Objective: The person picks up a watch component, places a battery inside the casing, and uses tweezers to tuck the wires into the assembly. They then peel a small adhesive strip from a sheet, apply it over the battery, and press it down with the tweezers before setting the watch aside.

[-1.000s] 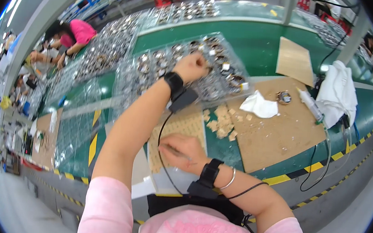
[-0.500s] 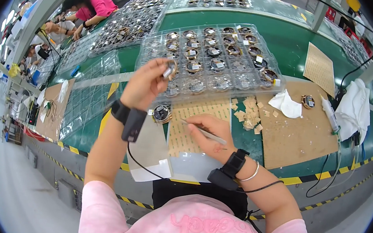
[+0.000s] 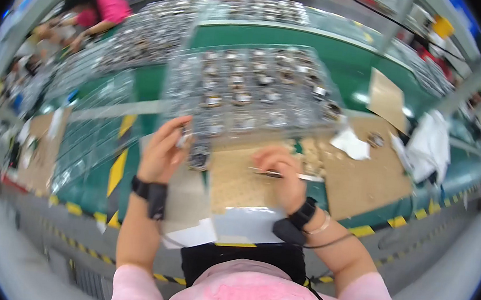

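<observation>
Small metallic part [image 3: 184,137], blurred, is up in the left hand [image 3: 161,153], just off the near left corner of the clear tray [image 3: 180,91]. Left grip: thumb and fingers pinched closed on the part. Right hand [image 3: 282,170]: fingers curled around tweezers [image 3: 307,178], over the right part of the tan sheet [image 3: 237,181]; cannot tell whether the tips touch it.

Dark round part [image 3: 199,156] lies just beside the left fingers, by the far end of the grey sheet [image 3: 184,196]. Grey sheet and tan sheet run side by side toward the body, with little space between the hands apart from the tan sheet.

Tray spans the far side of both hands, rows of round parts in it; its near edge limits forward reach. Tan scraps [image 3: 311,155] sit right of the tan sheet, then brown board [image 3: 364,191] carrying white cloth [image 3: 350,144] and another round part [image 3: 376,140], near its far edge.

Green surface [image 3: 341,61] shows beyond the tray and between tray and tilted panel [image 3: 387,100]: room there. Left: stacked clear trays [image 3: 91,141], well apart from the left hand. Near edge of surface: yellow-black tape [image 3: 360,231], right forearm crossing it.
</observation>
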{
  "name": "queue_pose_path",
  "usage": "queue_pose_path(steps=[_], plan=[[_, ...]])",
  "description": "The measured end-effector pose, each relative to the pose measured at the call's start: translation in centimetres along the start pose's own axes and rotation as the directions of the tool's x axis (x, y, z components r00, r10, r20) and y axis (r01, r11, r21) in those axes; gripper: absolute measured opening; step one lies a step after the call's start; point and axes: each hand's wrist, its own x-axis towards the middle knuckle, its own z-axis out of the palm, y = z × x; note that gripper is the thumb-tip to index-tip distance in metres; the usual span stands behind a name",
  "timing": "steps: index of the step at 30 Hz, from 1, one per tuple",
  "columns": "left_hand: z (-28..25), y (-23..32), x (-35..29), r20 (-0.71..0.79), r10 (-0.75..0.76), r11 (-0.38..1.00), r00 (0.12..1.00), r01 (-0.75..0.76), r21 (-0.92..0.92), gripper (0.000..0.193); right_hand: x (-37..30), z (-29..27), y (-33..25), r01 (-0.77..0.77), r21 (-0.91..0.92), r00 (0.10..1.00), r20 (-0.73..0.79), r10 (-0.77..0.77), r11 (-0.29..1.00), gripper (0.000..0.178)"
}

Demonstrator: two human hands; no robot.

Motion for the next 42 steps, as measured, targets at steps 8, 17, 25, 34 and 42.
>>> queue_pose_path(steps=[8, 17, 25, 34, 42], plan=[[0.6, -1.1, -0.7, 0.205, -0.057, 0.996, 0.977, 0.041, 0.082, 0.070, 0.4, 0.0, -1.8, -0.258, 0.288, 0.962, -0.008, 0.272, 0.922, 0.024], [0.9, -2.5, -1.5, 0.337, -0.330, 0.906, 0.882, 0.195, 0.376, 0.040, 0.9, 1.6, -2.4, -0.363, 0.540, 0.869, -0.098, 0.486, 0.759, 0.017], [1.2, -2.0, -1.8, 0.350, -0.301, 0.943, 0.887, 0.221, 0.249, 0.034, 0.0, 2.4, -2.8, -0.378, 0.337, 0.922, 0.056, 0.383, 0.862, 0.019], [2.2, -2.0, -1.4, 0.384, -0.372, 0.915, 0.845, 0.264, 0.305, 0.028, -0.2, 1.9, -1.6, -0.335, 0.129, 0.942, 0.054, 0.331, 0.933, 0.019], [2.0, -2.0, -2.0, 0.392, -0.295, 0.939, 0.871, 0.188, 0.289, 0.028, 0.0, 2.3, -2.9, -0.361, 0.075, 0.932, 0.057, 0.357, 0.930, 0.017]])
